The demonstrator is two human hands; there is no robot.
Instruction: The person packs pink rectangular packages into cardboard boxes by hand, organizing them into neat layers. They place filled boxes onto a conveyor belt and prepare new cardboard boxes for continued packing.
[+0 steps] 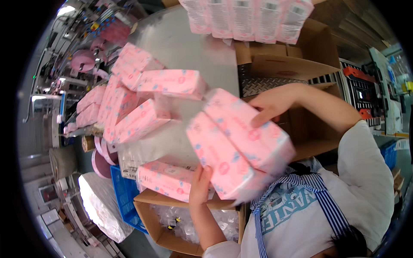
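Note:
Two pink tissue packs with blue floral print are held side by side, tilted, in front of my body. Around the far edge of the right-hand tissue pack [245,127] my right hand [277,102] is closed, its thumb on the top face. At the near left side of the other tissue pack [217,157], my left hand [200,185] grips with the thumb on top; its other fingers are mostly hidden. Below the left wrist lies a single tissue pack [167,178]. More packs, such as this tissue pack [170,82], lie loosely heaped on the metal table [172,38].
An open carton [150,223] of crumpled clear plastic stands close to me, beside a blue crate [124,202]. On the right are an open cardboard box [297,64] and a roller conveyor [329,79]. A row of upright tissue packs [245,19] stands at the far side. Machinery lines the left.

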